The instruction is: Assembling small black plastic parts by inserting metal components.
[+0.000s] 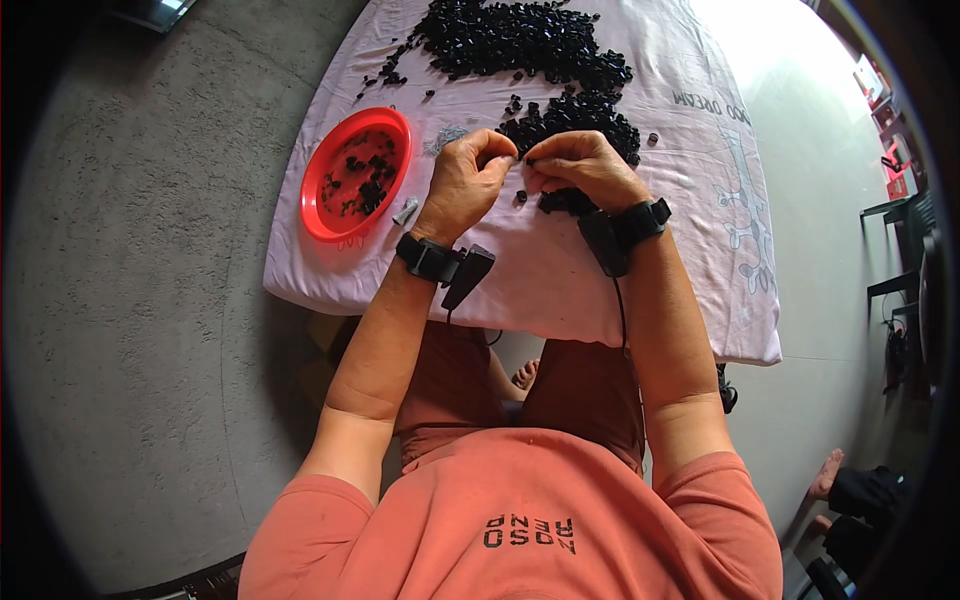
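Over the cloth-covered table, my left hand and my right hand face each other with their fingertips pinched close together. A small black piece seems to be between the fingers of the right hand. Whatever the left fingers pinch is too small to make out. Just beyond the hands lies a heap of small shiny black pieces, partly hidden by the right hand. Another cluster of black pieces sits under the right wrist. One loose black piece rests between the two hands.
A red plastic basin holding some black pieces stands left of my left hand. A small grey object and a pale tangled bundle lie near it. Farther back spreads a larger black heap. Another person's foot shows at lower right.
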Demonstrator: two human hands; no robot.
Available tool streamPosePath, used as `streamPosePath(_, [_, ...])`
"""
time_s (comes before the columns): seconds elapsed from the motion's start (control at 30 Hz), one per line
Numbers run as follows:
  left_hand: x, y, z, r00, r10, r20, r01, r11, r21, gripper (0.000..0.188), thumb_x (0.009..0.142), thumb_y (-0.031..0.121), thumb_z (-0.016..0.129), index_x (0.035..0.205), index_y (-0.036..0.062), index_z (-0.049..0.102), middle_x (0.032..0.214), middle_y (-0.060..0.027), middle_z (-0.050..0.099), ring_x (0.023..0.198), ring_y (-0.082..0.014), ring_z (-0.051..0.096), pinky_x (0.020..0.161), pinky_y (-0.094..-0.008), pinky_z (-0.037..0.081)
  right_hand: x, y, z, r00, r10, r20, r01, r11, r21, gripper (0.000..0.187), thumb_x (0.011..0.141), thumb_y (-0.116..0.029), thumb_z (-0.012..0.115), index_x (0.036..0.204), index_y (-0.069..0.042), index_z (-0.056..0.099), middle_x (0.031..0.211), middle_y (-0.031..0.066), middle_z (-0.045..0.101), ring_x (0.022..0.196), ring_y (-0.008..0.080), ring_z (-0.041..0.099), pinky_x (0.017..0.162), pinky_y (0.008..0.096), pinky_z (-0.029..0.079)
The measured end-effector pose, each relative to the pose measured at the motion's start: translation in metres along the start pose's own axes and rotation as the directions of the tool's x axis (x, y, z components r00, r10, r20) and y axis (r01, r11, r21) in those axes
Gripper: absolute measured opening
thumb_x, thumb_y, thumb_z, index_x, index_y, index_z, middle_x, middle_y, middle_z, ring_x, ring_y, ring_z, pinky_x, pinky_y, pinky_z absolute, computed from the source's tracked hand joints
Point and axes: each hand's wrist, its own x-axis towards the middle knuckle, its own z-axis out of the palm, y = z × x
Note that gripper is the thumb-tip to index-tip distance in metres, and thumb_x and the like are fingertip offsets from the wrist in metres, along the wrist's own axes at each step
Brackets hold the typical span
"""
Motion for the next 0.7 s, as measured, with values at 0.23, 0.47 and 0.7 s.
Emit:
streamPosePath(0.23, [0.0, 0.003, 0.005, 1.0, 0.0, 0.022, 0.0, 1.0, -0.01, 0.006, 0.087, 0.001, 0.064, 0.093, -0.0002, 0.066, 0.082, -0.0056, 0.069, 0.075, -0.0099, 0.065, 0.068, -0.0263, 0.052, -0.001, -0.002, 0.002, 1.0, -0.002, 0.009, 0.002, 1.0, -0.007, 0.015, 0.093, -0.006, 0.065, 0.104, 0.003, 0.069, 0.09, 0.01, 0.072, 0.082, 0.0151, 0.07, 0.075, 0.0264, 0.059])
streamPosePath(0.47, [0.001, 0.0, 0.005, 0.999, 0.05, 0.009, -0.05, 0.994, 0.093, 0.006, 0.086, 0.002, 0.065, 0.092, 0.0004, 0.066, 0.079, -0.0079, 0.069, 0.07, -0.0124, 0.065, 0.065, -0.0282, 0.051, -0.001, -0.001, 0.002, 1.0, 0.006, 0.025, -0.006, 1.0, -0.01, 0.015, 0.093, -0.007, 0.065, 0.104, 0.003, 0.069, 0.09, 0.0102, 0.072, 0.082, 0.0148, 0.07, 0.073, 0.0257, 0.059])
streamPosePath(0.7, [0.001, 0.011, 0.005, 0.984, 0.173, 0.04, -0.176, 0.924, 0.339, 0.006, 0.085, 0.001, 0.063, 0.09, 0.0009, 0.066, 0.08, -0.0091, 0.068, 0.072, -0.0155, 0.064, 0.066, -0.0304, 0.051, 0.0, 0.0, 0.001, 0.999, 0.013, 0.033, -0.012, 0.999, -0.042, 0.016, 0.093, -0.008, 0.067, 0.104, 0.003, 0.068, 0.09, 0.01, 0.071, 0.082, 0.0146, 0.07, 0.073, 0.0259, 0.059])
